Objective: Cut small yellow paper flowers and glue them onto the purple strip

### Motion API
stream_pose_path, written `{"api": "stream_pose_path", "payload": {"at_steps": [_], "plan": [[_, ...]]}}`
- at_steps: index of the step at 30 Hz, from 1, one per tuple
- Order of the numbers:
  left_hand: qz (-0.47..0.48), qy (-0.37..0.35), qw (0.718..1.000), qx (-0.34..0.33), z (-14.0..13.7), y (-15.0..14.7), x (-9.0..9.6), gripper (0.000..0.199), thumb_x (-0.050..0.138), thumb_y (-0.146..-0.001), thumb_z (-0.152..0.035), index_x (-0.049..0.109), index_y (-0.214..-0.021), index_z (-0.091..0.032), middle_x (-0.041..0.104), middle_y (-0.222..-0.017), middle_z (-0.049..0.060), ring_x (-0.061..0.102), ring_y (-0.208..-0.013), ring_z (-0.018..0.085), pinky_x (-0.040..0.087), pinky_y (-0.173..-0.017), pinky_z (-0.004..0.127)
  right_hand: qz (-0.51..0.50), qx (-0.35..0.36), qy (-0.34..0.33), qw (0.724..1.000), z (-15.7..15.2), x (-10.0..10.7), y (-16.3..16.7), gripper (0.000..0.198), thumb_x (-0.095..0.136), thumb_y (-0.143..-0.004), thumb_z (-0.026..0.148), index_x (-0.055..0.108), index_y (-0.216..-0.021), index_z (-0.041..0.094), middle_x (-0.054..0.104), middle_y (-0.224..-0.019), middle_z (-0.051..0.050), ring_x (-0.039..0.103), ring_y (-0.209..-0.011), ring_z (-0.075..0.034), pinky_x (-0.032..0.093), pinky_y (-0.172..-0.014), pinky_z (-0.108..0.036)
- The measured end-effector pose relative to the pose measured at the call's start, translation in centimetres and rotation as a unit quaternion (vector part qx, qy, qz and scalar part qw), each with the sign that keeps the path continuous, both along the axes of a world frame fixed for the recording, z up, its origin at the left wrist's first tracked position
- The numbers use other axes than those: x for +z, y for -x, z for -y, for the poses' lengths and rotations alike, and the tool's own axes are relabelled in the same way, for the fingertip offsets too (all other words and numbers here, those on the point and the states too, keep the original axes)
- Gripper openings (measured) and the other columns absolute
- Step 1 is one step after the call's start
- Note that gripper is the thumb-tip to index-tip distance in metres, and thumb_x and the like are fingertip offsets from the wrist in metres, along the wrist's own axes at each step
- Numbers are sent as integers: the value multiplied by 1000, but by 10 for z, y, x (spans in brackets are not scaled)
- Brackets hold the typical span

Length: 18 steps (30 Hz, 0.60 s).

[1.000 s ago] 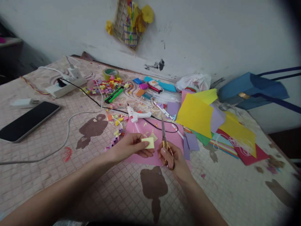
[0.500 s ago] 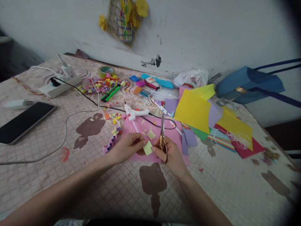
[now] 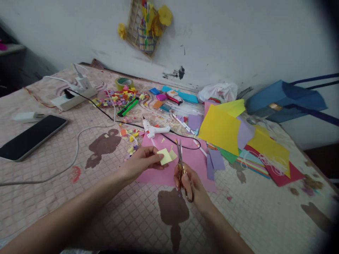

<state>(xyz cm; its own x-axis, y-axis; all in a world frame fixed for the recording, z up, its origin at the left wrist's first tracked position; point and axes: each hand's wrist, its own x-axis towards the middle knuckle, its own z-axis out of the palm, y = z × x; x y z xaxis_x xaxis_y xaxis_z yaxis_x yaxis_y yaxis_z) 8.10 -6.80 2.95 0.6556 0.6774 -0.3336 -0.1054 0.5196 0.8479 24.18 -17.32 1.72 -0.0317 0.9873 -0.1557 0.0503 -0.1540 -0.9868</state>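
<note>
Between the thumb and fingers of my left hand (image 3: 144, 160) is a small pale yellow paper square (image 3: 164, 156). Another pale yellow piece (image 3: 173, 155) shows just behind its right edge. My right hand (image 3: 192, 181) has its fingers in the handles of gold-handled scissors (image 3: 180, 165). The blades point up and away, slightly parted, to the right of the square and apart from it. Below both hands lies a pink paper sheet (image 3: 153, 178) with small yellow scraps on it.
A white glue gun (image 3: 156, 129) with a black cord lies beyond my hands. To the left are a phone (image 3: 33, 137), power strip (image 3: 74, 98) and green cutter (image 3: 128, 107). Small paper flowers (image 3: 122, 96) lie behind. Yellow sheets (image 3: 221, 128) and a blue bag (image 3: 284, 100) are right.
My right hand has let go of the square's edge and drawn back with the scissors, whose blades have parted. The square stays in my left hand, now turned. The view has shifted slightly.
</note>
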Motion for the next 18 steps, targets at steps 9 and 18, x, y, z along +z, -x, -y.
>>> {"api": "stream_pose_path", "payload": {"at_steps": [9,18], "plan": [[28,13,1000,1,-7,4,1,22,66,-74,-24,48,-70,-12,67,-79,9,66,-80,20,49,-79,35,67,52,8,996,8,-7,-2,40,38,-84,57,44,-81,18,36,-60,4,34,-52,-10,27,-49,-24],[13,-9,1000,1,-7,5,1,21,64,-76,-25,48,-72,-12,68,-79,9,67,-78,18,51,-77,32,88,58,3,994,11,-7,-1,32,43,-85,50,45,-80,18,34,-59,5,32,-52,-9,25,-48,-23]]}}
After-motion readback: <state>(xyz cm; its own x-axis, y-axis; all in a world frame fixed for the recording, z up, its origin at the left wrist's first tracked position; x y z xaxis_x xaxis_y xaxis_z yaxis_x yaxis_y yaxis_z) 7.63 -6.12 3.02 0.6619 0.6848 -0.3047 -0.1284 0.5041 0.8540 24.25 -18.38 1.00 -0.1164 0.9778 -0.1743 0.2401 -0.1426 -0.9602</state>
